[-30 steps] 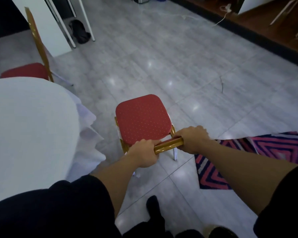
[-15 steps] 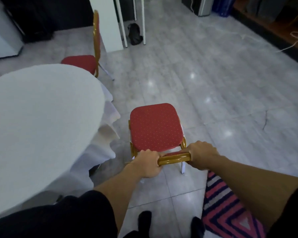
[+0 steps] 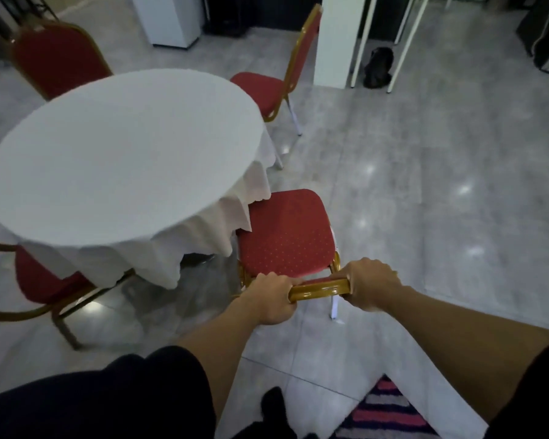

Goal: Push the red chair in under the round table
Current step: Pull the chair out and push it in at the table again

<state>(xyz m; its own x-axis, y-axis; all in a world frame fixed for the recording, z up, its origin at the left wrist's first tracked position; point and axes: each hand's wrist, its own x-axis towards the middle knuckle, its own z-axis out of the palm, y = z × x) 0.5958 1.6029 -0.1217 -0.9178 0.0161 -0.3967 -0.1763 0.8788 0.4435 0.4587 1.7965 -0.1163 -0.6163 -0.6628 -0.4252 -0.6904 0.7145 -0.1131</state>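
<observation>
The red chair [image 3: 286,232] has a dotted red seat and a gold frame; I look down on it from behind its back. My left hand [image 3: 271,297] and my right hand [image 3: 371,285] both grip the gold top rail of its backrest. The round table [image 3: 118,160], covered in a white cloth, stands to the chair's left. The cloth's hanging folds overlap the seat's front left corner. The chair's front legs are hidden.
Three more red chairs surround the table: one at far left [image 3: 57,55], one at the back right [image 3: 267,90], one at near left [image 3: 42,286]. A white pillar [image 3: 336,39] and a black bag [image 3: 377,68] stand behind. A striped rug [image 3: 390,413] lies by my feet.
The chair has moved toward the table, from a gap beside the cloth to its seat corner under the hanging folds. My view has swung left, bringing the whole table in.
</observation>
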